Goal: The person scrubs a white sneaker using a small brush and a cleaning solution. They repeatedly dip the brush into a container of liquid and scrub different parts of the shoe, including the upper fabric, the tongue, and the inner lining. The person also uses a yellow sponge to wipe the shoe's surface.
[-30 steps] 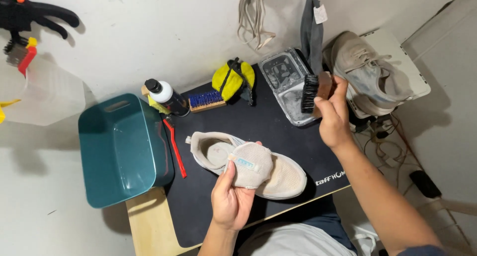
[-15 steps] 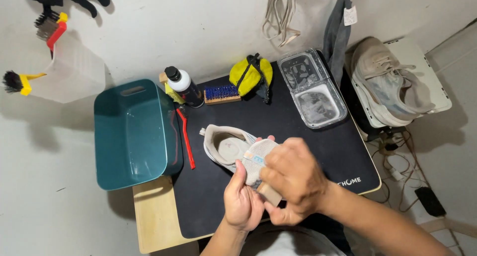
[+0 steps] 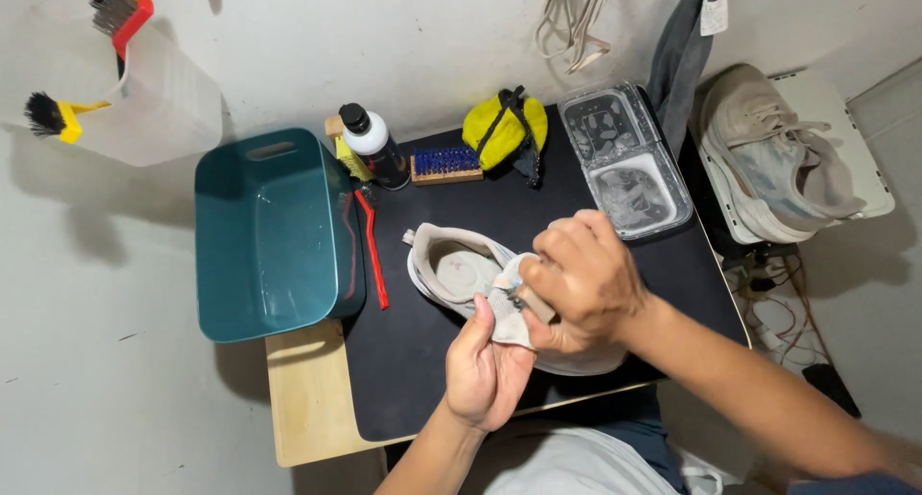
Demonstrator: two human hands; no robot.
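While the teal tub point(image 3: 274, 231) sits at the counter's point(image 3: 307, 399) left end, your pale sneaker point(image 3: 451, 265) lies on the black mat point(image 3: 432, 361), its long axis running from upper left toward you at lower right. Your right hand point(image 3: 581, 284) covers its toe end, grip pressed together around a small brush point(image 3: 533, 303). Your left hand point(image 3: 485, 370), just below, pinches the pulled-out insole point(image 3: 509, 308), pale, soft and curled at its edge.
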